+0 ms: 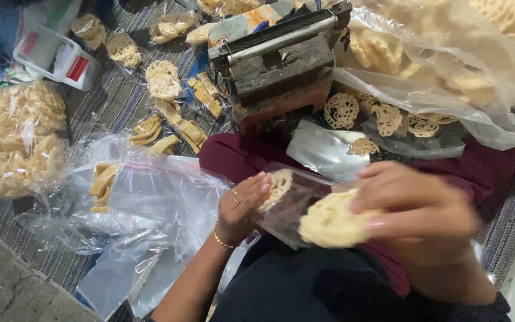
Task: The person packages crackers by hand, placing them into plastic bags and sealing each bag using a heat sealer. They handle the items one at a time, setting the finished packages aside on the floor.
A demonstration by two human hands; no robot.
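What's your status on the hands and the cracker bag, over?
Left hand holds small clear bag open. Right hand grips lacy cracker at its mouth. Nothing blocking.

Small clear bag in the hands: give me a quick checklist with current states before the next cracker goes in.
1. Small clear bag held by the left hand: ok, fingers pinch its edge.
2. Bag mouth open: cannot tell, blurred.
3. One lacy cracker at the left fingertips, against the bag: ok.
4. Round cracker in the right hand: ok, gripped from above.
5. Cracker whole: cannot tell, motion blur.
6. Supply nearby: ok, loose crackers lie in the big plastic sack beside the metal sealing press.
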